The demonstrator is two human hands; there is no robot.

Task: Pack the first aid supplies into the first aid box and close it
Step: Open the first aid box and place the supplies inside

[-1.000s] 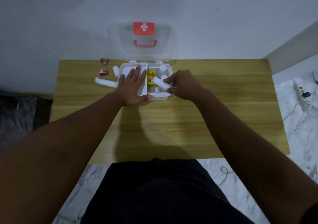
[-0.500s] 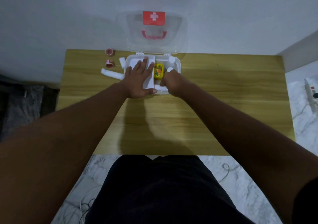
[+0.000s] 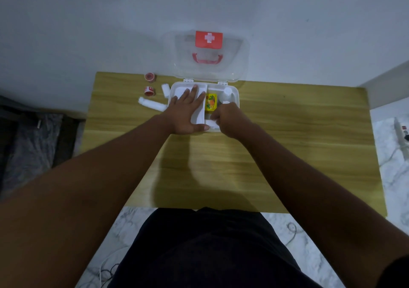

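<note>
The white first aid box (image 3: 236, 95) sits at the table's far edge, its clear lid (image 3: 208, 55) with a red cross label standing open against the wall. My left hand (image 3: 188, 112) lies flat, fingers spread, on the white tray in the box's left half. My right hand (image 3: 228, 119) is curled over the box's front right part, fingers closed on a white bandage roll (image 3: 211, 122) that it presses down inside. A yellow packet (image 3: 211, 103) and a white bottle (image 3: 226, 93) lie in the box.
Left of the box on the wooden table (image 3: 287, 143) lie a long white bandage roll (image 3: 151, 104), a short white roll (image 3: 165, 90) and two red tape rolls (image 3: 150, 90). A power strip (image 3: 401, 132) lies on the marble floor at right.
My right hand has carried the white bandage roll from above the box's front edge down into the box. My left hand stays flat on the tray. The camera shifted slightly.
</note>
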